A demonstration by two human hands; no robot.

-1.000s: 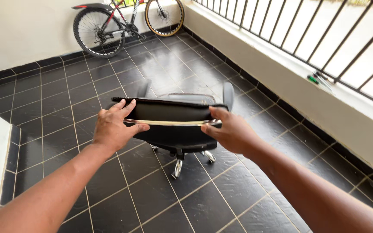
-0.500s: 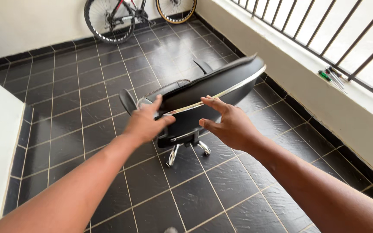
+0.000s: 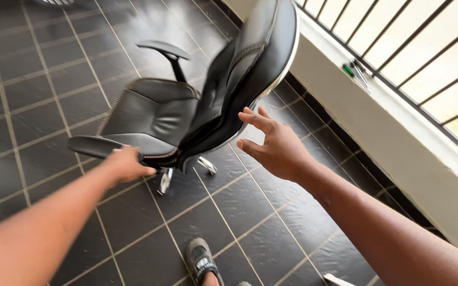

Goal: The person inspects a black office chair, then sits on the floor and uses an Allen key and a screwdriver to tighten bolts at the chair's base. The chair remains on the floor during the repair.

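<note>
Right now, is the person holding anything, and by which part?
The left hand grips the black office chair by its near armrest. The right hand is open, beside the backrest, holding nothing.

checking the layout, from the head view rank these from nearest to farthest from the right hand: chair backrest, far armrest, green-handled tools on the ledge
1. chair backrest, just left of the right hand, beside the fingertips
2. green-handled tools, up right on the ledge
3. far armrest, up left beyond the seat; close to call with the tools
</note>
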